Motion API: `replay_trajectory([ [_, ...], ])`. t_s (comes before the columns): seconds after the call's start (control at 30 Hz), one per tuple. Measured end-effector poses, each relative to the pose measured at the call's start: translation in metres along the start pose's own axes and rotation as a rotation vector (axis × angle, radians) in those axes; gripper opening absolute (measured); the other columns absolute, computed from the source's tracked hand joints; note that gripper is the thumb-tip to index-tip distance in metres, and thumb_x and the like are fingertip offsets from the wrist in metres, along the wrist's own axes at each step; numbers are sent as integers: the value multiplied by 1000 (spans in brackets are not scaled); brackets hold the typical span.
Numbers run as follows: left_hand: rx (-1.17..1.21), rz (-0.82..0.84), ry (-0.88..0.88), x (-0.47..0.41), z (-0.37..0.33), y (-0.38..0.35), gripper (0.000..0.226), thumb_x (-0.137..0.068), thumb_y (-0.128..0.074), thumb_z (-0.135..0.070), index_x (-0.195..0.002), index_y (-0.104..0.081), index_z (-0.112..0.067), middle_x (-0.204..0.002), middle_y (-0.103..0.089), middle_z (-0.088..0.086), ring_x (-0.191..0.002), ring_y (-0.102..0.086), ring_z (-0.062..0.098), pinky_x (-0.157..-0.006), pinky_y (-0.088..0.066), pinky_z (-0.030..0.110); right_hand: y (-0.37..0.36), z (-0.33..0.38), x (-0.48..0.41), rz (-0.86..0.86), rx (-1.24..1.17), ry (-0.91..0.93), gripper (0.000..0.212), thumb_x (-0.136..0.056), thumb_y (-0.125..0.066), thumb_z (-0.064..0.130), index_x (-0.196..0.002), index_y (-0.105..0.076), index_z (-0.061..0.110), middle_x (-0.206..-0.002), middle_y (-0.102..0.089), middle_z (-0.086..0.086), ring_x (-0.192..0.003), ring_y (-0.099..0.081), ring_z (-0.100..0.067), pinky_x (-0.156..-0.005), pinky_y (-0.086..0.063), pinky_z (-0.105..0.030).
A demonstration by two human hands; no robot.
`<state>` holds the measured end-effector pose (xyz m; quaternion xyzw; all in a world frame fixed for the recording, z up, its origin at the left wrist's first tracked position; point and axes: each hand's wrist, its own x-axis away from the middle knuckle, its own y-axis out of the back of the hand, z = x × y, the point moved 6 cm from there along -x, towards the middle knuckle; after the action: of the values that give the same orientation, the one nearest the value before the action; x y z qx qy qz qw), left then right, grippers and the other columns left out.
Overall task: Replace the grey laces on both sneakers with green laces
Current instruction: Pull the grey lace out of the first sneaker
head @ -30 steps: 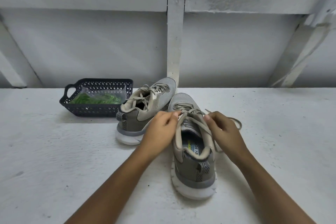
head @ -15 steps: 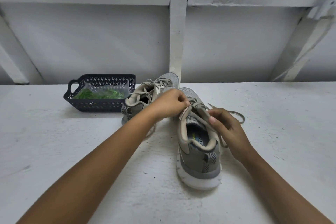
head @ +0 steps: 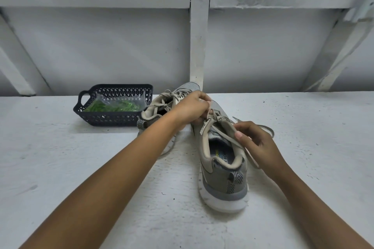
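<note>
The left hand [head: 192, 108] is held curled over the laced front of the nearer sneaker [head: 224, 184], with its fingertips closed on the grey lace [head: 269, 129] where the crossings meet the tongue. The right hand [head: 258, 142] is placed at the right side of the same sneaker's collar, and a strand of that lace is pinched between its thumb and bent fingers. A loose end of the lace is left trailing on the tabletop [head: 60, 168] just beyond the right hand, and another length is seen running down beside the heel.

The nearer sneaker is stood upright on its white sole, heel toward the camera and toe pointed away. The farther sneaker [head: 149, 115] is set just to its left and a little behind, partly hidden by the left wrist; its own grey lacing is threaded through the eyelets. Its toe is brought close to the foot of a white post [head: 199, 36] on the wall behind.

A dark perforated basket [head: 113, 120] is set on the tabletop just left of the farther sneaker. The green laces [head: 113, 106] are kept inside it, wrapped in a clear bag.
</note>
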<state>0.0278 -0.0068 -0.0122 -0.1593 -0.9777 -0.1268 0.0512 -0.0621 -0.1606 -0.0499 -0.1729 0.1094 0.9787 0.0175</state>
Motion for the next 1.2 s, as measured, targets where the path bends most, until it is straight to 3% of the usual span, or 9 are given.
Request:
replay_trajectory([
  [0.2, -275, 125, -23, 14, 7, 12, 12, -93, -54, -13, -84, -61, -16, -78, -60, 0, -69, -57, 9, -63, -52, 23, 0, -1, 0, 7, 18, -8, 13, -81, -56, 32, -90, -65, 28, -93, -67, 11, -89, -61, -6, -74, -48, -16],
  [0.33, -193, 109, -81, 19, 7, 6, 10, -89, -63, -15, -80, -64, -20, -73, -59, -1, -67, -52, 10, -63, -45, 24, 0, -2, -1, 6, 22, -4, 12, -81, -57, 32, -89, -66, 31, -93, -68, 11, -89, -62, -7, -74, -49, -17],
  [0.47, -154, 6, -63, 15, 6, 7, 20, -97, -49, -12, -78, -53, -17, -77, -61, 1, -72, -56, 15, -71, -46, 33, 0, -1, -1, 16, 13, 3, 13, -82, -57, 33, -88, -67, 38, -92, -67, 13, -88, -62, -5, -73, -48, -15],
  [0.57, -71, -46, -30, 9, 2, 9, 24, -100, -40, -12, -78, -47, -17, -71, -59, 0, -66, -56, 13, -69, -43, 31, -1, 0, -1, 25, 14, 5, 15, -82, -57, 33, -89, -66, 41, -92, -67, 14, -88, -61, -4, -72, -48, -15],
  [0.7, -609, -87, -150, 8, -13, 13, 12, -98, -37, -16, -90, -45, -14, -73, -48, -1, -65, -42, 15, -50, -32, 23, -1, 0, 0, 20, 18, 9, 15, -82, -56, 32, -87, -67, 42, -92, -67, 14, -89, -61, -4, -73, -48, -15],
  [0.83, -810, -92, -355, 20, -23, 10, 14, -94, -38, -11, -106, -45, -16, -96, -53, 7, -76, -47, 17, -68, -35, 33, 0, -1, 0, 15, 24, 1, 12, -82, -57, 32, -88, -66, 34, -92, -68, 13, -90, -62, -6, -73, -48, -13],
  [0.97, -897, -83, -391, 32, -18, 19, 20, -92, -47, -24, -107, -61, -24, -114, -45, 1, -115, -38, 22, -97, -33, 34, 0, -2, 0, 17, 22, -12, 12, -82, -56, 33, -90, -65, 31, -91, -67, 14, -90, -62, -6, -73, -49, -14],
  [1.07, -963, -34, -335, 38, -4, 22, 24, -91, -53, -38, -107, -66, -26, -115, -47, -3, -115, -35, 21, -99, -32, 36, 0, -2, -1, 12, 26, -13, 12, -81, -56, 33, -90, -65, 31, -91, -67, 14, -90, -62, -5, -73, -48, -14],
  [1.2, -799, -127, -403, 46, -3, 25, 22, -92, -55, -37, -100, -68, -22, -104, -49, -6, -109, -40, 19, -93, -32, 30, 0, -1, 0, 4, 35, -24, 12, -81, -56, 33, -89, -65, 33, -89, -67, 15, -87, -61, -3, -69, -47, -11],
])
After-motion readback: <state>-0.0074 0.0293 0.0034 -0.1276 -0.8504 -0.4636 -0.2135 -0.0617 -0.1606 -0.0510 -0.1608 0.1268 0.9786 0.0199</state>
